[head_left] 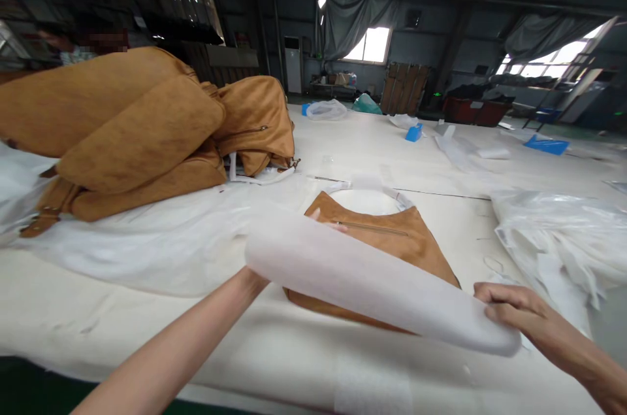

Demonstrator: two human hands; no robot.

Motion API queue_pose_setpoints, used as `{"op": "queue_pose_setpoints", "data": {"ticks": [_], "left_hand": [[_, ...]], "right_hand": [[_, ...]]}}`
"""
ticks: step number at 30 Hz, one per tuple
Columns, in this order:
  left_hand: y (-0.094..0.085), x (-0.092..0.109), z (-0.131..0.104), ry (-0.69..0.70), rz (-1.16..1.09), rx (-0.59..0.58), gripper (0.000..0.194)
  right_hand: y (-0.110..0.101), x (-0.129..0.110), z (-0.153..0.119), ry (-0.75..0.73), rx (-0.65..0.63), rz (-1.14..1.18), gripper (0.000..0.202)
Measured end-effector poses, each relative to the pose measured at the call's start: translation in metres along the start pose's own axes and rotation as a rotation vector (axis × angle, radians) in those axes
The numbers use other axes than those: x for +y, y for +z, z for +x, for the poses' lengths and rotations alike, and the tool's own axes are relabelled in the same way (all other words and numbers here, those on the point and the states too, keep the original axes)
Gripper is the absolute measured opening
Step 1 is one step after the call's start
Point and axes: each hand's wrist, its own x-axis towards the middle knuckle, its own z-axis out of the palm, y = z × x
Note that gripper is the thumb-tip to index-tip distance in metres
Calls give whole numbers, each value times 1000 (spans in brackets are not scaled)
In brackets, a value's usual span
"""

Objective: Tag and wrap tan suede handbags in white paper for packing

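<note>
A white packing sheet (372,278), soft and looking folded over into a long band, stretches between my two hands. My right hand (514,310) grips its right end, thumb and fingers closed on it. Most of my left hand (327,219) is hidden behind the sheet's left part; only fingertips show past the far edge, apart and stretched out. Behind and below the sheet lies a tan handbag (392,235) with a zip across its front, flat on the white table (274,343). The bag's curved handle (350,189) is wrapped in white material and points away from me.
Several tan bags (142,121) are heaped on the left, over white wrapping (161,245). Clear plastic bags (563,232) lie at the right. Blue pieces (546,144) and white scraps (455,144) sit farther back. A person (59,42) is at the far left.
</note>
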Motion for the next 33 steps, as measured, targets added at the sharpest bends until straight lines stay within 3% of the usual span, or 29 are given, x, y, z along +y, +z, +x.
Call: {"op": "queue_pose_setpoints", "data": {"ticks": [4, 6, 7, 10, 12, 14, 15, 17, 18, 19, 21, 25, 26, 29, 33], "left_hand": [[-58, -16, 21, -93, -363, -750, 92], [-78, -15, 22, -58, -489, -964, 100], [-84, -10, 18, 5, -456, -980, 98], [-80, 10, -14, 288, -73, -859, 78], [-63, 18, -43, 473, 250, -698, 78], [-42, 14, -66, 603, 459, -608, 82], [-33, 9, -74, 638, 524, -577, 70], [-18, -5, -81, 651, 619, -552, 28], [-13, -12, -82, 642, 657, -544, 11], [-11, -17, -81, 632, 686, -540, 8], [-9, -23, -77, 628, 711, -536, 12], [-10, -20, -71, 662, 709, -506, 10], [-10, -18, -69, 672, 715, -491, 9], [-11, -13, -59, 683, 779, -448, 9], [-12, -12, -41, 695, 854, -429, 8]], "right_hand": [[-10, 12, -17, 11, -42, -85, 34], [-11, 16, -21, 16, -20, -131, 33], [-9, 18, -21, 12, 1, -145, 33], [0, 19, -20, -5, 60, -148, 32], [8, 18, -20, -6, 87, -112, 32], [14, 16, -22, 5, 125, -51, 33], [16, 15, -23, 16, 139, -35, 34], [17, 11, -27, 10, 135, -92, 33], [17, 9, -30, -17, 122, -166, 31], [17, 7, -32, -53, 113, -256, 28], [20, 3, -37, -129, 130, -451, 31], [43, 0, -33, -274, 217, -811, 58], [50, -1, -29, -319, 231, -887, 53], [67, -4, -10, -424, 267, -1044, 10], [67, -9, 11, -462, 349, -1155, 14]]}}
